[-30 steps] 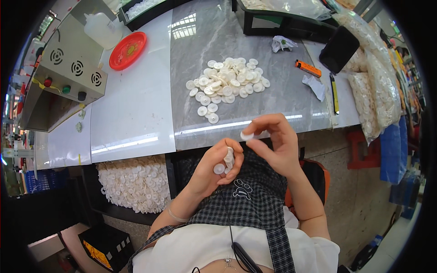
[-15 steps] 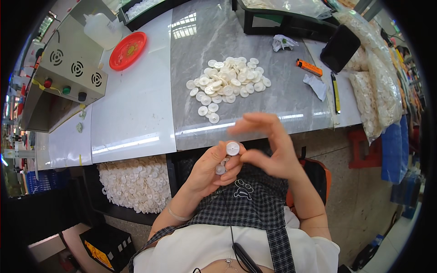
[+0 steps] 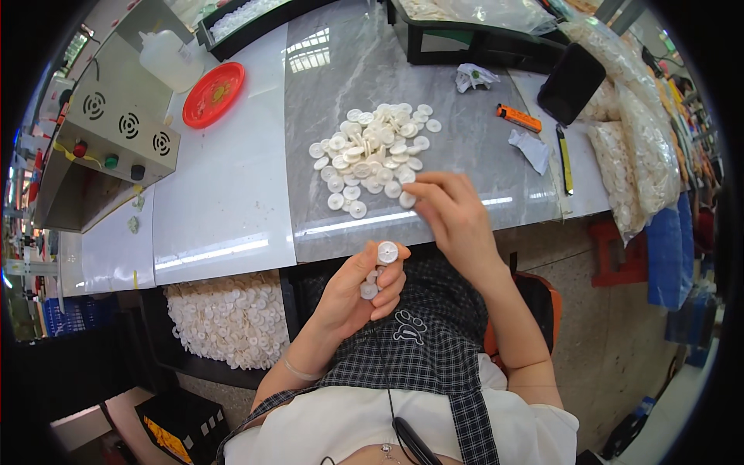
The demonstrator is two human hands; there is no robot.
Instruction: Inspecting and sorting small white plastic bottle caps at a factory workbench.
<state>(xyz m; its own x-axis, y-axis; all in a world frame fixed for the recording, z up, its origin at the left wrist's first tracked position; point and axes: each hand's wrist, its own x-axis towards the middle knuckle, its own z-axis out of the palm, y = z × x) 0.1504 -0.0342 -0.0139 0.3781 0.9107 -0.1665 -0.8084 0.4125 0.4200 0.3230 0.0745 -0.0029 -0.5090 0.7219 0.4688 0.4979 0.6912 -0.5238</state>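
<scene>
Several small round white plastic discs with raised centre hubs are in my left hand (image 3: 349,283), in front of the table's near edge. One disc (image 3: 387,253) sits face up between thumb and forefinger. Another disc (image 3: 369,290) shows lower down against the curled fingers. My right hand (image 3: 459,221) reaches over the table to the near right edge of a loose pile of the same discs (image 3: 368,151). Its thumb and forefinger close at the rim of a disc (image 3: 408,200) there. The other right fingers are partly hidden behind the forefinger.
Below the table at left stands a black bin full of white pieces (image 3: 229,318). A red plate (image 3: 213,94) and a metal control box (image 3: 116,116) are at far left. An orange tube (image 3: 518,118), a yellow cutter (image 3: 564,159) and bagged parts (image 3: 639,155) lie right.
My right hand has moved from beside the left hand forward to the pile. The left hand keeps its discs, nearly in place. The pile's right side has shrunk inward.
</scene>
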